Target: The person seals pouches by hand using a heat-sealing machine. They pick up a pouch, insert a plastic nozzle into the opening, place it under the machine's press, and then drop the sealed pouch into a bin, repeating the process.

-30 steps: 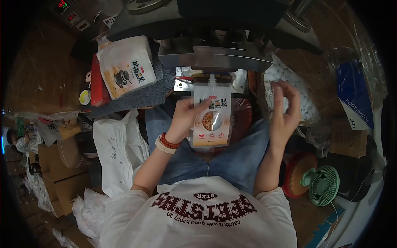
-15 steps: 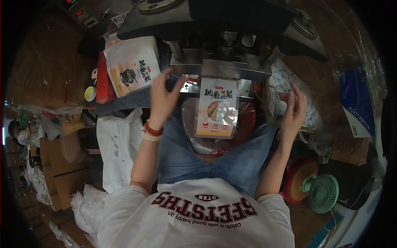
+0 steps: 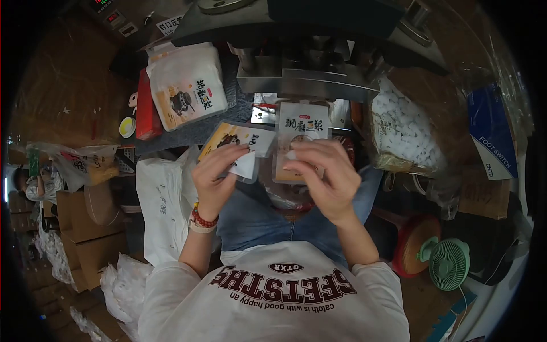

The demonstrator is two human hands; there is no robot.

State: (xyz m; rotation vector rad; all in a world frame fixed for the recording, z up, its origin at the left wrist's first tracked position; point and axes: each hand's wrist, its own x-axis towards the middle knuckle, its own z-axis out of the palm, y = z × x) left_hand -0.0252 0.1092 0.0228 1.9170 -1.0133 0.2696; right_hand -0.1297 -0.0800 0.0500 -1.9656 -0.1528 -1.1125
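My left hand [image 3: 214, 178] is closed on the edge of a yellow-and-white printed pouch [image 3: 219, 137], tilted over my lap. My right hand [image 3: 331, 174] pinches a small white piece [image 3: 291, 154] between thumb and fingers, close to the held pouch. Behind my right hand, a second printed pouch [image 3: 303, 114] with a round window hangs upright at the press machine [image 3: 330, 80]; my fingers cover its lower part. A stack of similar pouches [image 3: 191, 80] lies on the bench to the left.
A box of small white pieces [image 3: 401, 128] stands to the right of the press. Beside the stack is a red box [image 3: 146, 108]. Farther right are a blue foot switch box [image 3: 491, 137] and a green fan [image 3: 448, 264]. A white sack [image 3: 162, 199] stands at my left.
My left hand has taken a pouch and brought it over my lap. My right hand has come from the box of white pieces to the middle, holding one. The pouch at the press stays put.
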